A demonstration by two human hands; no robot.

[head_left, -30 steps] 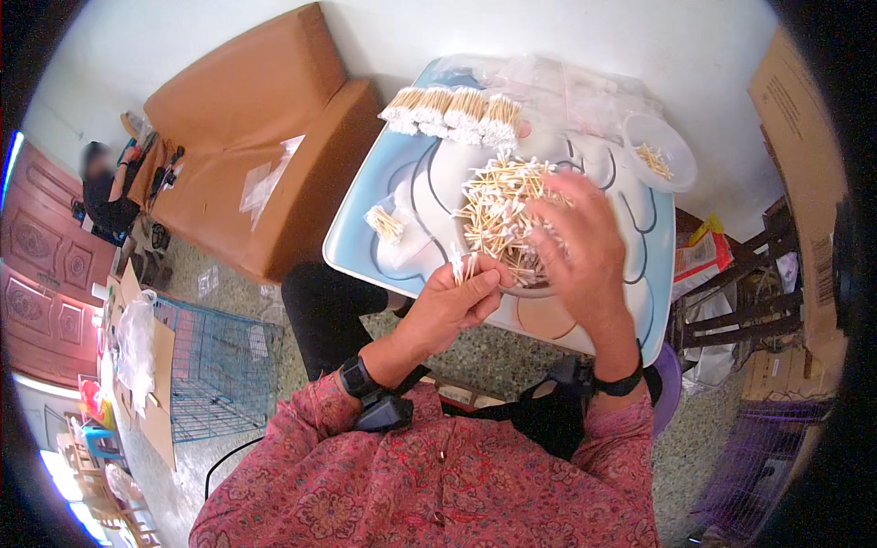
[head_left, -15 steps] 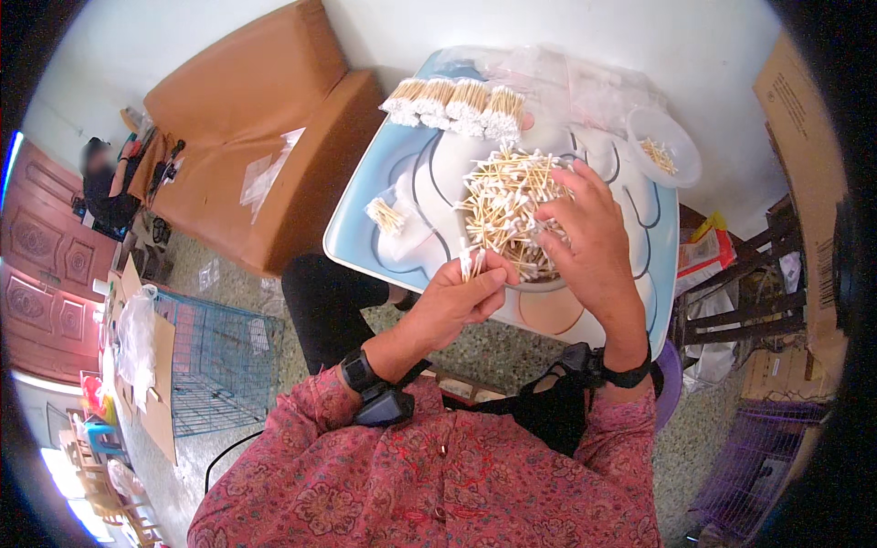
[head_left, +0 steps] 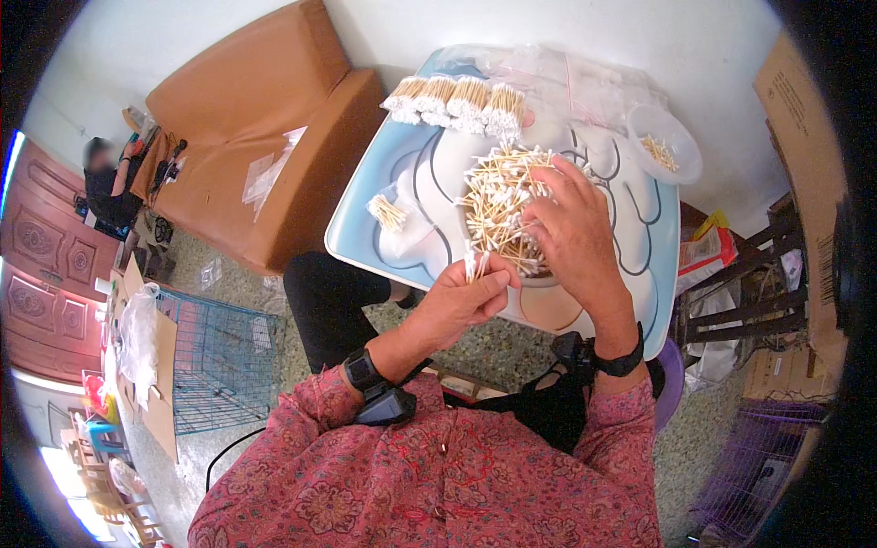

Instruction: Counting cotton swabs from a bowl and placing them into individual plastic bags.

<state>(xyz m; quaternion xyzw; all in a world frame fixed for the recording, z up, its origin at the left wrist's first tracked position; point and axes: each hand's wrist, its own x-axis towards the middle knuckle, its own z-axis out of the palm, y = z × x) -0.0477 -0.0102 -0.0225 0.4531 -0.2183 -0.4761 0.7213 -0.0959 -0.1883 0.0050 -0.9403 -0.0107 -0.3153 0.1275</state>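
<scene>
A small bunch of cotton swabs stands upright in my left hand, pinched between thumb and fingers at the near side of the table. Just beyond it is a large heap of loose cotton swabs, apparently in a round container whose rim mostly cannot be seen. Over the right side of the heap hovers my right hand, its fingers bent and apart, with no swab visible in them. To the left of the heap, a small clear bag of swabs lies on the blue and white table.
Several packed bundles of swabs line the far left of the table. Clear plastic bags lie along its back edge. A translucent bowl with some swabs sits far right. A brown sofa and wire cage stand left; another person is beyond.
My right hand has shifted slightly left over the heap, its fingers still apart. My left hand keeps its hold on the swabs, barely moving.
</scene>
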